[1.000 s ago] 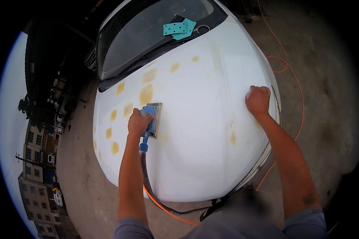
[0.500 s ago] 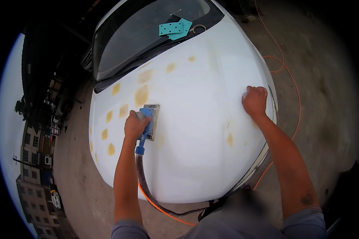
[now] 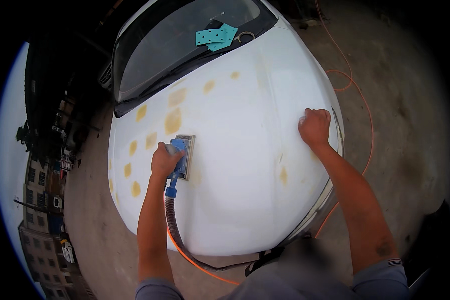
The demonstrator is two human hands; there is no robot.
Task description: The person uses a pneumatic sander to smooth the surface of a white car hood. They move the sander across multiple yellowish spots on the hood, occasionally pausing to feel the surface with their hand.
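Note:
My left hand [image 3: 166, 161] is wrapped round the grip of a blue sander [image 3: 180, 152]. Its rectangular pad lies on the white car hood [image 3: 230, 165], just right of several yellowish patches. A ribbed dust hose [image 3: 171, 215] runs from the tool's near end toward my body, with an orange air line [image 3: 185, 253] beside it. At the hood's right edge, my right hand [image 3: 315, 128] is closed in a fist resting on the paint. Something whitish shows by its thumb, too small to name.
Perforated green sanding sheets [image 3: 217, 37] lie at the windshield's base, beside a ring-shaped roll [image 3: 246, 36]. A thin orange hose [image 3: 369, 112] loops over the concrete ground [image 3: 400, 130] at the right. Buildings [image 3: 40, 245] stand at the far left.
The whole view has shifted slightly, moving the car a little left. Against the yellow patches, the sander has slid slightly nearer to me. My right fist keeps its place on the hood.

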